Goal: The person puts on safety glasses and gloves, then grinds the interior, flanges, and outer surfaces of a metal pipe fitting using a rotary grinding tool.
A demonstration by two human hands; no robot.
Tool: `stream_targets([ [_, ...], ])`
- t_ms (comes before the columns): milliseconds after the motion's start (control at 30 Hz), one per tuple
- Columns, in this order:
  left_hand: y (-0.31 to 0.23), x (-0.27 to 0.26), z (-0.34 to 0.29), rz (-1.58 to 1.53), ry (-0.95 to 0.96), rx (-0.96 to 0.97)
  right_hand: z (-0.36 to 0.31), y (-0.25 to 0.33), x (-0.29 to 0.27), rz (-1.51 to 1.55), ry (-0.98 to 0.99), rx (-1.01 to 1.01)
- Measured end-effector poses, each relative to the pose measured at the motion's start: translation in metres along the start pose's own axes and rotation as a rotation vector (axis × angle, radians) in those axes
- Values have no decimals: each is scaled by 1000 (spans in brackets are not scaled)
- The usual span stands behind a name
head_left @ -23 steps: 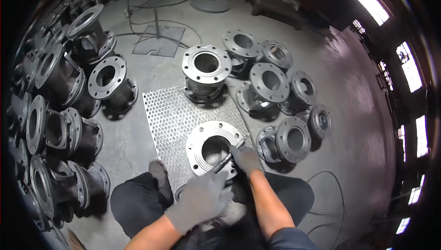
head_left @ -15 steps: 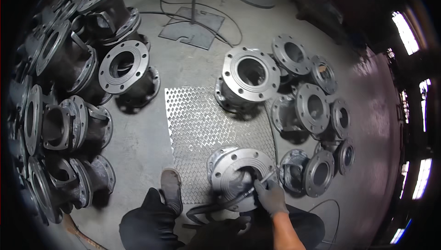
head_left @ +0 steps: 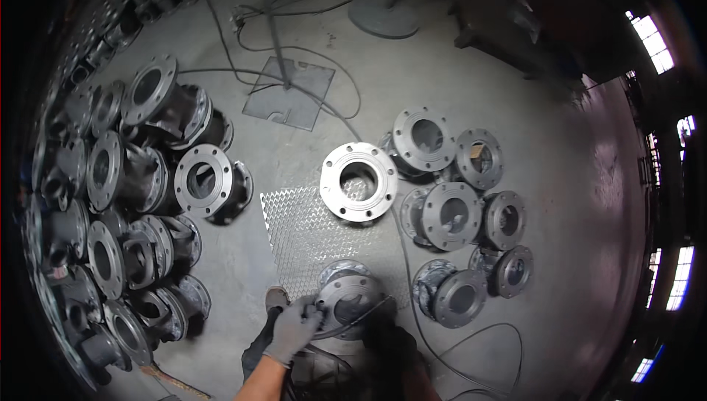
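Landmark: the patterned metal plate (head_left: 294, 231) on the floor. The near flanged casting (head_left: 345, 283), the piece being handled, is at the plate's near edge, its bolt-holed flange facing up and its other flange showing just beyond. A slim rod-like tool (head_left: 368, 313) crosses the near side of that flange at a slant. The grey-gloved left hand (head_left: 293, 335) is at the plate's near edge, just beside the casting's left side; its fingers are curled, but whether they grip the casting or the tool cannot be determined. The right forearm (head_left: 418, 385) shows nearer than the plate; the right hand is lost in dark shadow, so the state of its fingers cannot be determined.

A second flanged casting (head_left: 336, 182) stands at the plate's far right part, bright flange uppermost. Right of the plate is a group of castings (head_left: 433, 215); well to its left, a larger, crowded group (head_left: 136, 162). Beyond the plate lie a square stand base (head_left: 302, 103) and a round disc (head_left: 383, 18).
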State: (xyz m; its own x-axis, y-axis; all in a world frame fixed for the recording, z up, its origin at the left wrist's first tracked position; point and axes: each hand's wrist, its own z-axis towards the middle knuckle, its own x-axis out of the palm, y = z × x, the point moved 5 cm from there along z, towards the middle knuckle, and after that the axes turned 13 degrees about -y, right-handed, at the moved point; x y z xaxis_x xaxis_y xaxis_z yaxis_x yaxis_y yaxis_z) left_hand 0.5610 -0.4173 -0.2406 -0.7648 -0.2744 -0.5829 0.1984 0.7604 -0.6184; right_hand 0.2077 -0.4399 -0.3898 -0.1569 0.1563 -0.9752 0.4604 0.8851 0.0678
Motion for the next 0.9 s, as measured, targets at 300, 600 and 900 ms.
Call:
stream_targets([
  [300, -266, -291, 24, -374, -643, 282, 194, -156, -371, 708, -308, 628],
  [600, -501, -482, 187, -520, -1037, 888, 515, -180, -558, 960, -486, 342],
  [900, -621, -534, 268, -790, -898, 1252, 788, -127, -694, 925, -661, 154],
])
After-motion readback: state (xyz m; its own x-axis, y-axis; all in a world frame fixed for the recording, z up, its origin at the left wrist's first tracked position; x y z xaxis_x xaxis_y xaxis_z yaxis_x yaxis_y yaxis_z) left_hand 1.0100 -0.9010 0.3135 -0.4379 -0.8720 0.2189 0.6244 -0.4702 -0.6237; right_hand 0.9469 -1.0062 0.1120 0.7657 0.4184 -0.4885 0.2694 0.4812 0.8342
